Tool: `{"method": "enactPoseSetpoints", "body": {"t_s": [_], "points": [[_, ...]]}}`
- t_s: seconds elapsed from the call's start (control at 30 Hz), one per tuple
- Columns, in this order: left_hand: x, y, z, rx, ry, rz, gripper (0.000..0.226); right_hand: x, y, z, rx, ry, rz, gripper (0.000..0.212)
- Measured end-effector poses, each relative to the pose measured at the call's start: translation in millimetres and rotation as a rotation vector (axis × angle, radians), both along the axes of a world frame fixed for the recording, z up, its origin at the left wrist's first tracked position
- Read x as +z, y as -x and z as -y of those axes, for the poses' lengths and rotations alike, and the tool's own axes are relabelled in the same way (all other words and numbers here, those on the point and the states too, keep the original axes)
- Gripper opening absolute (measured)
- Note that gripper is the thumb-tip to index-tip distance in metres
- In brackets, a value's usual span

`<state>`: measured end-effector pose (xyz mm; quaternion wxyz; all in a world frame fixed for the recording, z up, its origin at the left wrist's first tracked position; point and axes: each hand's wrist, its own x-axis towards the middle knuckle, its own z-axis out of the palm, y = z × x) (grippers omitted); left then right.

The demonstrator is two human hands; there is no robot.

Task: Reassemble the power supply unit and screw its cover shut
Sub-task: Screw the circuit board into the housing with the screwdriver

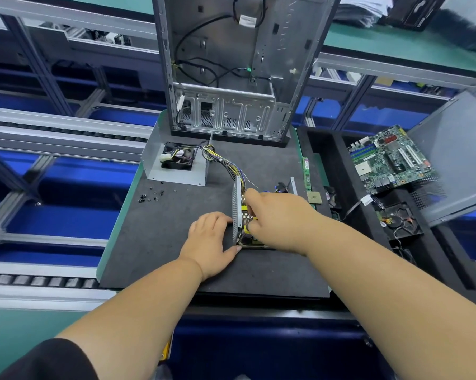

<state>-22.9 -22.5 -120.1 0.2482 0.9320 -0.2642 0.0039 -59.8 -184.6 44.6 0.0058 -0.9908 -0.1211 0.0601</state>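
Observation:
The open power supply base (pixel 237 207) lies on the black foam mat (pixel 176 215), its perforated side wall upright and its circuit board partly hidden. My left hand (pixel 210 241) holds that wall, fingers on its outside and thumb at the near corner. My right hand (pixel 278 218) reaches into the unit from the right, fingers curled down among the components; what they pinch is hidden. A cable bundle (pixel 225 163) runs from the unit to the grey metal cover (pixel 173 163), which holds a black fan (pixel 177 159). Several small black screws (pixel 151 194) lie left of the unit.
An empty computer case (pixel 236 69) stands upright at the mat's far edge. On the right, a black tray (pixel 341 171) holds a motherboard (pixel 390 160), a cooler fan (pixel 400 220), a RAM stick (pixel 306 171) and a CPU (pixel 314 198). A grey side panel (pixel 456 154) leans at far right.

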Motion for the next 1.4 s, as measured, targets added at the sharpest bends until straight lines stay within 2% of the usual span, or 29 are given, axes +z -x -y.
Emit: {"method": "enactPoseSetpoints", "body": {"t_s": [0.1, 0.2, 0.3, 0.43, 0.57, 0.67, 0.73, 0.83, 0.9, 1.0, 1.13, 1.27, 1.4], "points": [[0, 0, 0, 0.001, 0.001, 0.0, 0.058, 7, -2, 6, 0.044, 0.026, -0.063, 0.014], [-1, 0, 0, -0.003, -0.005, 0.003, 0.058, 4, -6, 6, 0.051, 0.148, 0.005, 0.027], [-1, 0, 0, -0.006, -0.005, 0.001, 0.058, -3, -9, 1, 0.01, 0.211, 0.086, 0.031], [0, 0, 0, -0.004, -0.011, 0.003, 0.057, -10, -8, -2, -0.066, 0.243, 0.181, 0.031], [1, 0, 1, -0.004, -0.002, -0.004, 0.057, -12, -4, -2, -0.142, 0.246, 0.178, 0.041], [1, 1, 0, -0.006, -0.002, -0.003, 0.057, -5, -1, 0, -0.142, 0.097, 0.105, 0.026], [2, 1, 0, -0.005, -0.006, -0.001, 0.057, 3, 1, 2, -0.061, -0.043, 0.025, 0.012], [2, 1, 0, -0.006, -0.015, 0.002, 0.058, 11, 1, 4, 0.045, -0.127, -0.034, 0.011], [1, 1, 0, -0.005, -0.008, 0.001, 0.058, 11, -1, 3, 0.057, -0.09, -0.037, 0.017], [1, 1, 0, -0.004, -0.01, 0.002, 0.059, 2, -6, 3, 0.057, 0.074, 0.022, 0.031], [2, 1, 0, -0.003, -0.004, 0.002, 0.059, -9, -5, 0, -0.001, 0.208, 0.161, 0.034], [2, 1, 0, -0.001, -0.003, 0.006, 0.059, -12, -5, -1, -0.076, 0.227, 0.214, 0.041], [3, 2, 0, 0.0, 0.0, 0.001, 0.059, -12, -4, -4, -0.163, 0.245, 0.176, 0.055]]}}
